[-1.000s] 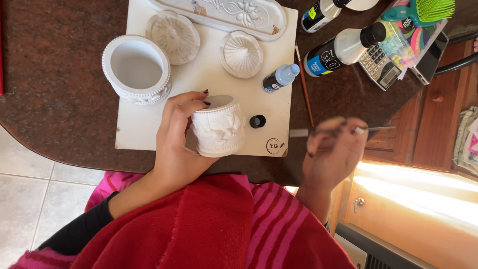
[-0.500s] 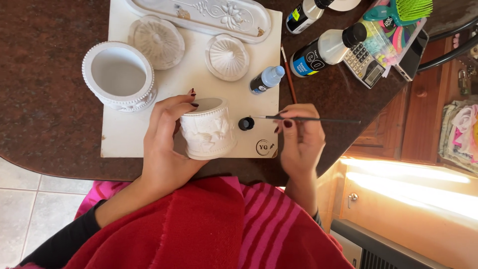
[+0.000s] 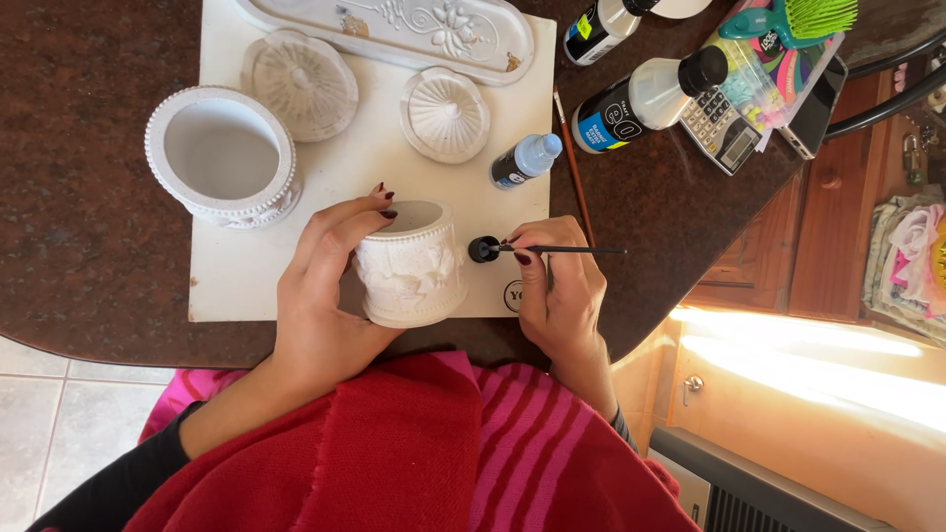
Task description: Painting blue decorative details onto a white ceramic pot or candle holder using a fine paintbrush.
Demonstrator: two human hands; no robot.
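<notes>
Head view: left hand (image 3: 325,296) grips the pot (image 3: 412,264); right hand (image 3: 557,286) pinches a brush (image 3: 567,250), tip in the cap (image 3: 483,248), which could tip and spill.

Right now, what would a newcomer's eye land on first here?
The white embossed pot at the near edge of the white board, gripped by the left hand. Just right of it, the right hand holds a thin brush with its tip at a small black cap. A larger white beaded pot stands open at the board's left.
</notes>
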